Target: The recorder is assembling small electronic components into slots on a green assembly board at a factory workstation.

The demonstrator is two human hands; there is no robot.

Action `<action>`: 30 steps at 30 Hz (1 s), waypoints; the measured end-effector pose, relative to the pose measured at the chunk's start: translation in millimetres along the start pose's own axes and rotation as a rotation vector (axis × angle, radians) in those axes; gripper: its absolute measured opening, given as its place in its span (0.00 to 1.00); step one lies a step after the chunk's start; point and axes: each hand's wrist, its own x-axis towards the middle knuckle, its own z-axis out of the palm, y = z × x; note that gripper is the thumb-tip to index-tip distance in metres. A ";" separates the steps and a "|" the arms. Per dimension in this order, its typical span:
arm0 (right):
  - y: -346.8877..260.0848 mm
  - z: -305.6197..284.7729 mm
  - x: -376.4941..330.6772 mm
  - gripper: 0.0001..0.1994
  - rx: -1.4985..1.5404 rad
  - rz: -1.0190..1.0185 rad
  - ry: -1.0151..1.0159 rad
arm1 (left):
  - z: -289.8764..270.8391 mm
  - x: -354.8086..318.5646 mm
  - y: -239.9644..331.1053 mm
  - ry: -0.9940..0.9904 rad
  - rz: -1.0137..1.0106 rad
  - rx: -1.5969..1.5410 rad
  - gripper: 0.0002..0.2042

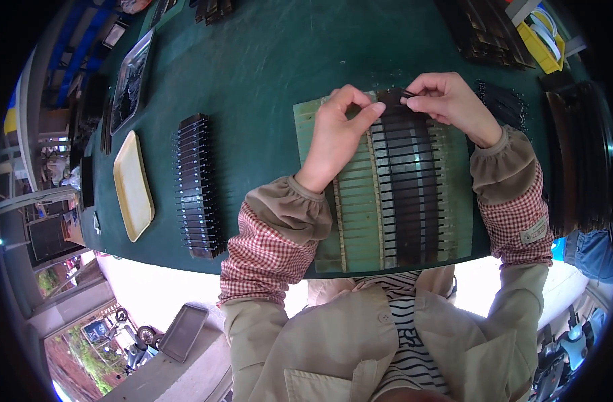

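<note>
A green slotted board (pixel 357 221) lies in front of me on the green table. On it rests a dark flat strip (pixel 410 231), crossed by a row of thin dark rods (pixel 401 159) seated side by side. My right hand (pixel 450 100) is closed in a pinch on a thin dark rod (pixel 407 94) at the strip's far end. My left hand (pixel 340 130) has thumb and forefinger pressed together over the strip's far left edge; what they grip, if anything, is hidden. Beyond my right wrist lies a heap of loose thin dark rods (pixel 504 104).
Left of the board is a stack of rod-crossed dark strips (pixel 198 184), then a cream tray (pixel 146 208) and a metal tray (pixel 146 53) holding dark pieces. Dark strips pile up at the right edge (pixel 574 154) and far right (pixel 484 33), near a yellow bin (pixel 553 59).
</note>
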 end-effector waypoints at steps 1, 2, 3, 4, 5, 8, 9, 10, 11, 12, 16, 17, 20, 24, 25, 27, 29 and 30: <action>5.5 -2.9 1.8 0.06 0.001 0.003 0.004 | -1.8 0.1 -1.9 0.044 0.069 0.104 0.04; 15.3 -4.4 5.5 0.06 -0.018 -0.072 0.050 | -3.5 0.2 -2.7 0.039 0.070 0.102 0.04; 22.6 -3.9 9.8 0.06 -0.035 -0.148 0.095 | -6.4 0.0 -3.3 0.078 0.146 0.183 0.04; 27.3 -5.1 12.6 0.06 -0.054 -0.223 0.141 | -8.8 -0.4 -3.6 0.117 0.223 0.263 0.04; 30.0 -7.6 14.2 0.06 -0.052 -0.222 0.145 | -10.0 -0.6 -3.8 0.155 0.300 0.342 0.04; 30.0 -6.1 19.0 0.06 -0.097 -0.189 0.116 | -10.9 -4.9 -5.4 0.131 0.308 0.429 0.04; 31.1 -5.7 21.1 0.06 -0.094 -0.184 0.118 | -10.5 -5.5 -6.4 0.121 0.314 0.473 0.05; 32.4 -5.3 23.6 0.06 -0.106 -0.194 0.118 | -9.8 -5.4 -7.7 0.116 0.311 0.471 0.05; 32.9 -4.4 26.3 0.06 -0.117 -0.205 0.115 | -9.9 -5.1 -8.3 0.123 0.320 0.470 0.05; 33.4 -3.0 28.0 0.07 -0.130 -0.216 0.111 | -10.0 -4.8 -8.8 0.131 0.328 0.469 0.05; 35.2 3.2 31.7 0.07 -0.246 -0.238 0.164 | -10.5 -5.5 -9.2 0.128 0.330 0.479 0.06; 33.6 4.4 31.8 0.07 -0.245 -0.236 0.163 | -10.7 -5.5 -9.4 0.124 0.328 0.485 0.07; 26.2 6.3 29.9 0.07 -0.387 -0.239 0.191 | -9.0 -2.5 -10.7 0.096 0.378 0.523 0.10; 22.5 13.2 28.8 0.07 -0.632 -0.264 0.288 | -1.5 -6.2 -4.2 0.030 0.490 0.832 0.14; 21.7 13.7 26.7 0.07 -0.635 -0.267 0.287 | 0.2 -6.8 -1.5 0.004 0.536 0.977 0.16; 20.3 10.2 19.7 0.08 -0.754 -0.264 0.336 | 1.7 -7.4 -0.2 0.005 0.536 0.955 0.16; 23.2 -1.3 14.5 0.08 -0.812 -0.287 0.364 | 0.2 -10.2 -3.8 -0.012 0.521 0.928 0.17; 28.1 -15.5 9.8 0.08 -0.615 -0.263 0.345 | -0.2 -10.5 -4.4 0.002 0.529 0.936 0.17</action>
